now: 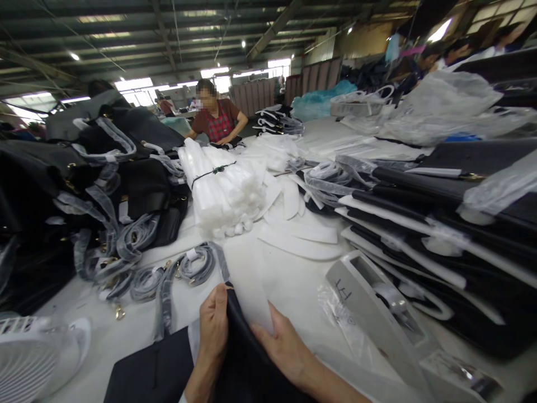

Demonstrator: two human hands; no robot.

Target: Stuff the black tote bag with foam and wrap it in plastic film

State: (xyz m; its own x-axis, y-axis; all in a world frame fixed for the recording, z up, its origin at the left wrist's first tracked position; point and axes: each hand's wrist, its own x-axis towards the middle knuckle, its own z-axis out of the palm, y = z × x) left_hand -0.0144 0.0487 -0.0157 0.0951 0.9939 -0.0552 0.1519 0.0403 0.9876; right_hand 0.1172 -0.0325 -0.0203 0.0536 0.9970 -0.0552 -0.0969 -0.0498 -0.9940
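Note:
My left hand (213,327) is closed on the upper edge of a black handbag (243,366), thumb uppermost. The bag stretches toward me at the bottom of the view, and a flat black panel (146,366) lies to its left. A white foam strip (251,280) is pinched between the thumb and fingers of my right hand (289,344), along the bag's right edge. The strip's lower end is at the bag. Just beyond my left hand lie coiled grey straps (195,266) in clear plastic wrap. Where the bag's lower part rests is out of view.
Black bags with wrapped handles pile up at left (138,184); more are stacked at right (403,246). A tied bundle of white foam (226,187) sits ahead, near loose foam pieces (302,238). A tape dispenser (373,313) stands right, a white fan (39,358) left. A co-worker (216,117) is opposite.

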